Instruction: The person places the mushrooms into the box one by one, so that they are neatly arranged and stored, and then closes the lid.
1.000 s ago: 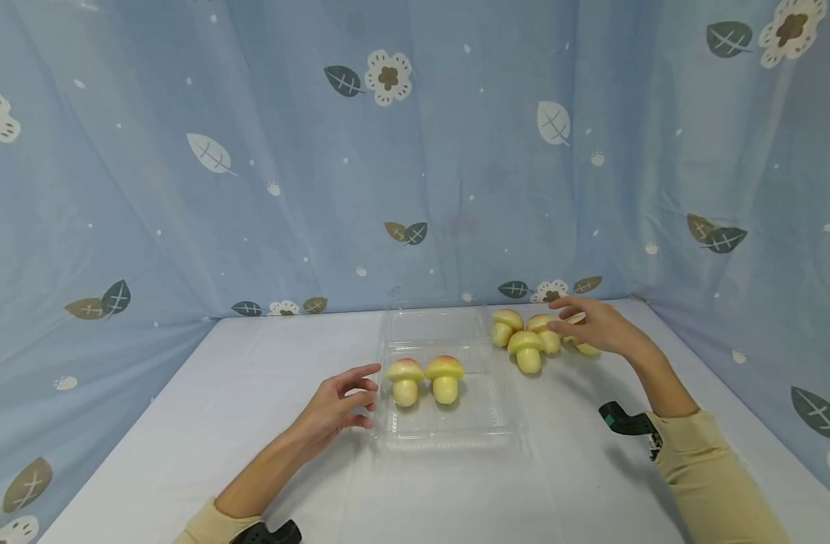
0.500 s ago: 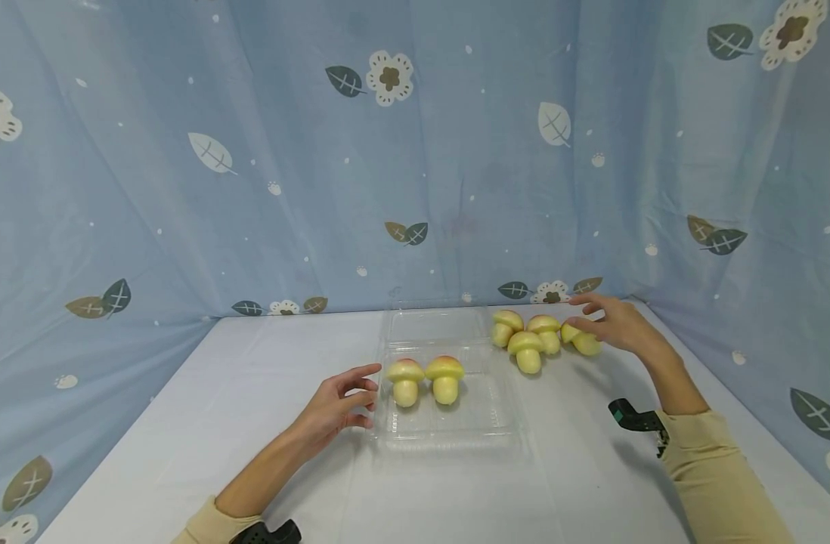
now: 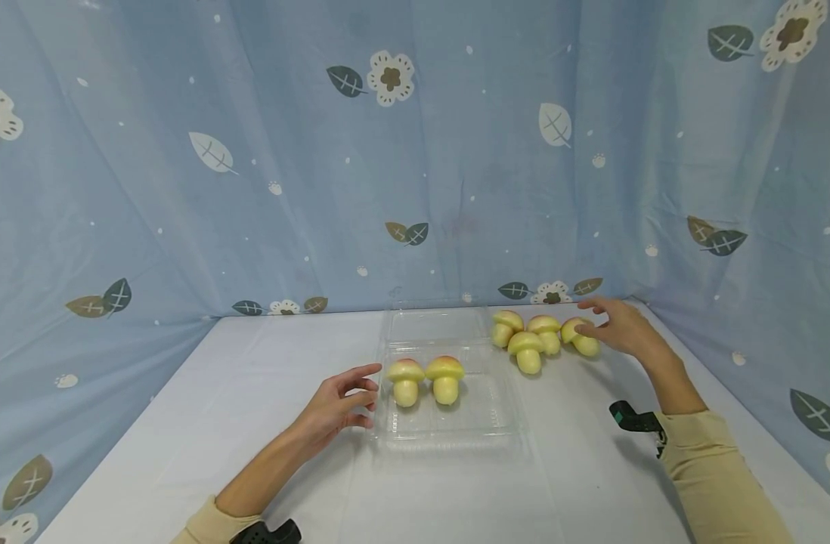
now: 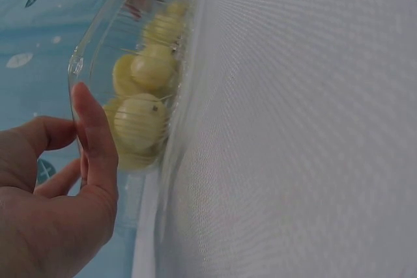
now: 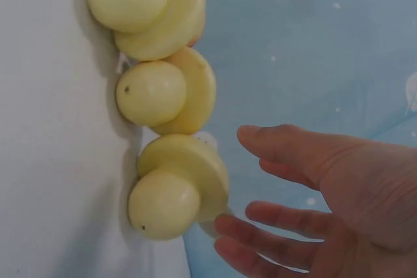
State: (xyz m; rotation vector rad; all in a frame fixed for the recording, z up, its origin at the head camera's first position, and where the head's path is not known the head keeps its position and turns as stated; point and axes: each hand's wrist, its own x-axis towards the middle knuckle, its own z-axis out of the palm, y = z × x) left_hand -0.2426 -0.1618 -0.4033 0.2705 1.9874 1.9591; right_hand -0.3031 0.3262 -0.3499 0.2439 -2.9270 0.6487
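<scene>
Two pale yellow mushroom-shaped pieces with pink-tinged caps, a left one (image 3: 406, 384) and a right one (image 3: 445, 380), stand side by side in a clear plastic clamshell box (image 3: 483, 408). At the box's left wall is my left hand (image 3: 333, 408), fingers loosely bent; in the left wrist view, its fingertips (image 4: 82, 96) are right at the rim. My right hand (image 3: 619, 325), fingers spread and holding nothing, hovers just behind and right of the rightmost mushroom-shaped piece (image 3: 583, 344). In the right wrist view, lower fingertips (image 5: 228, 226) overlap the edge of its cap (image 5: 212, 177).
Several more mushroom-shaped pieces, including a front one (image 3: 528, 353), cluster on the white table (image 3: 578, 468) right of the box. The box's lid (image 3: 435, 323) lies folded back behind it. A blue patterned curtain (image 3: 442, 166) encloses the table's back and sides.
My right hand has shifted right, from over the middle of the cluster to beside the rightmost piece, uncovering it. The left hand and the box have stayed where they were.
</scene>
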